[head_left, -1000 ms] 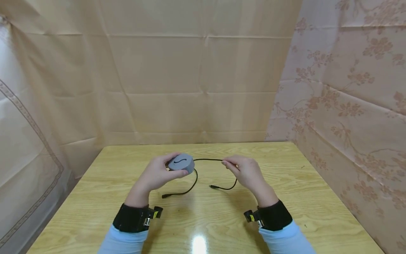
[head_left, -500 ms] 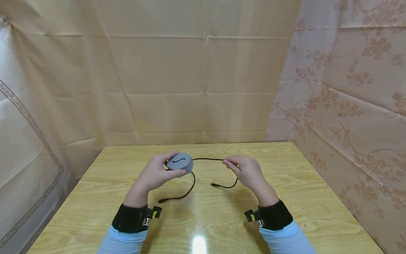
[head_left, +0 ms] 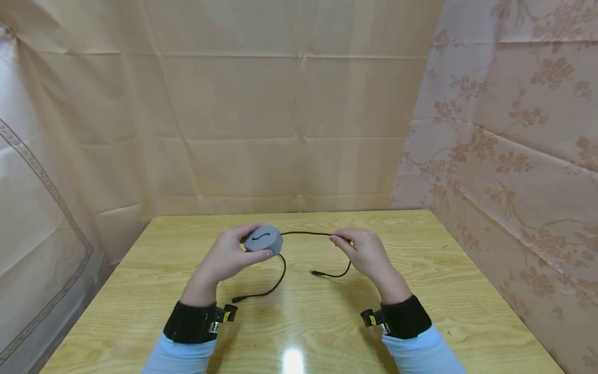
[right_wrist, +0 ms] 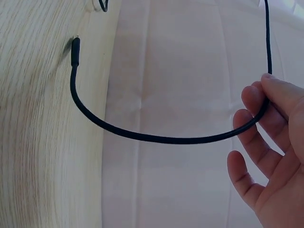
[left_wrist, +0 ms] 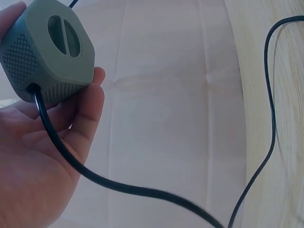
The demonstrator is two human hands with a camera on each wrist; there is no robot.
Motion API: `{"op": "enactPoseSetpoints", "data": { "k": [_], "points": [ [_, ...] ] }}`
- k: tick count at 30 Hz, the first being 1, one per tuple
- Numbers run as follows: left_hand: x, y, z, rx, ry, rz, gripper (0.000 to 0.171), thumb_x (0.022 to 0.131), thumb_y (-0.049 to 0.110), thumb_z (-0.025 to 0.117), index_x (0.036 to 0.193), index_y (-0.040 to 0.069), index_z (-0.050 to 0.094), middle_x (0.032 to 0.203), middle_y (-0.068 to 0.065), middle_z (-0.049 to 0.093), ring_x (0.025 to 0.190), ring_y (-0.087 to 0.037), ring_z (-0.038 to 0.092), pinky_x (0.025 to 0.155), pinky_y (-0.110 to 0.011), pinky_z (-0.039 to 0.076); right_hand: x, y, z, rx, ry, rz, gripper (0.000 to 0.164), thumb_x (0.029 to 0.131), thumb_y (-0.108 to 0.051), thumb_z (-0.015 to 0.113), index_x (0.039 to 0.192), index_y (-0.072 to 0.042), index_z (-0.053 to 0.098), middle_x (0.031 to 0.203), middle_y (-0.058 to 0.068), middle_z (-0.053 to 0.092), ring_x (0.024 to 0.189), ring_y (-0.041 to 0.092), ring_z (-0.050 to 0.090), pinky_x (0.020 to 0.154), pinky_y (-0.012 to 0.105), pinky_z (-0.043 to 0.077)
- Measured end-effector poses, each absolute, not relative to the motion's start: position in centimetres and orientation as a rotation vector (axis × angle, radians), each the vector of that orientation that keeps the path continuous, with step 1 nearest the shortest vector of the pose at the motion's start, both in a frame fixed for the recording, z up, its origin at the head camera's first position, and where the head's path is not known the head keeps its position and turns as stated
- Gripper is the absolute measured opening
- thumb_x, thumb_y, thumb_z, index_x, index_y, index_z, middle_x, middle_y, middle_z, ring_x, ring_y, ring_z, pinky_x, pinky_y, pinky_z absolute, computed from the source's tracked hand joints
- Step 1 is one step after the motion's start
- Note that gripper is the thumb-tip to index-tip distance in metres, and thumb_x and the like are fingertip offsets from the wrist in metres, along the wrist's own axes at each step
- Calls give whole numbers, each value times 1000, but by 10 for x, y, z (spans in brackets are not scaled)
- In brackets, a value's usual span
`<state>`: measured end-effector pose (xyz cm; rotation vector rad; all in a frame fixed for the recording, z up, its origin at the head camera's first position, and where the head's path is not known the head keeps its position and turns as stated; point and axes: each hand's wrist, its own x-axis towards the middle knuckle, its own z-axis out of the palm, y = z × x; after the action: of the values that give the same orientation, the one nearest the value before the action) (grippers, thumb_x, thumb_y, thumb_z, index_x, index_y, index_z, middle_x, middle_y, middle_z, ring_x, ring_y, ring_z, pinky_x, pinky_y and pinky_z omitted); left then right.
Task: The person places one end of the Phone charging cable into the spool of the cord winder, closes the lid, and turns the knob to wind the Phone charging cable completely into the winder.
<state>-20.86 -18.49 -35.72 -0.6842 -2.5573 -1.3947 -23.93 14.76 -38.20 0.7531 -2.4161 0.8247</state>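
Observation:
My left hand grips a grey, faceted cable winder by its sides, above the table. An S-shaped slot marks its top face; a round recess split by a bar shows on the winder in the left wrist view. A black cable runs out of it to the right. My right hand pinches that cable between thumb and forefinger. Beyond the pinch the cable curves round to a plug. From the winder's near side another length of cable bends down to a second plug.
A light wooden table lies below both hands. Beige cloth hangs behind it, and a flower-patterned cloth stands along the right side. Black straps with small cameras sit on both wrists.
The left hand and winder have shifted slightly left, and the right hand slightly right. The loose cable end on the left has moved nearer and to the left, with more length showing.

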Motion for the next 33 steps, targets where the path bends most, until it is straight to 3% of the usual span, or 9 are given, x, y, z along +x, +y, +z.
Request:
{"op": "enactPoseSetpoints", "data": {
  "k": [7, 15, 18, 25, 33],
  "points": [
    [-210, -191, -357, -550, -2524, -1512, 68, 86, 32, 84, 143, 7, 56, 132, -14, 62, 114, -29, 61, 86, -40, 55, -239, 149, -380, 702, -2481, 934, 30, 95, -25, 75, 121, -9, 74, 92, -4, 71, 82, 14, 63, 60, 30, 47],
    [-216, -201, -361, -482, -2451, -1661, 64, 92, 27, 79, 147, 6, 53, 135, -18, 59, 112, -30, 60, 86, -34, 54, -239, 148, -378, 674, -2522, 1011, 50, 89, -42, 79, 127, -11, 69, 103, 2, 71, 93, 20, 63, 70, 36, 51],
    [-217, -204, -363, -454, -2434, -1705, 62, 93, 27, 77, 147, 6, 53, 135, -19, 60, 112, -31, 60, 88, -35, 54, -239, 146, -378, 662, -2526, 1017, 44, 88, -41, 81, 119, -12, 70, 98, 0, 68, 90, 19, 62, 71, 36, 51],
    [-221, -210, -365, -456, -2412, -1739, 62, 93, 28, 77, 147, 6, 54, 133, -18, 61, 113, -31, 60, 92, -40, 52, -237, 127, -386, 801, -2496, 1001, 12, 94, -27, 76, 92, -17, 71, 78, -11, 62, 71, 10, 58, 62, 30, 51],
    [-224, -214, -369, -470, -2380, -1797, 60, 96, 27, 74, 147, 6, 53, 137, -18, 60, 117, -32, 59, 94, -38, 51, -238, 93, -402, 957, -2649, 984, 11, 97, -25, 72, 99, -15, 75, 81, -13, 65, 73, 5, 58, 66, 27, 51]
  ]
}}
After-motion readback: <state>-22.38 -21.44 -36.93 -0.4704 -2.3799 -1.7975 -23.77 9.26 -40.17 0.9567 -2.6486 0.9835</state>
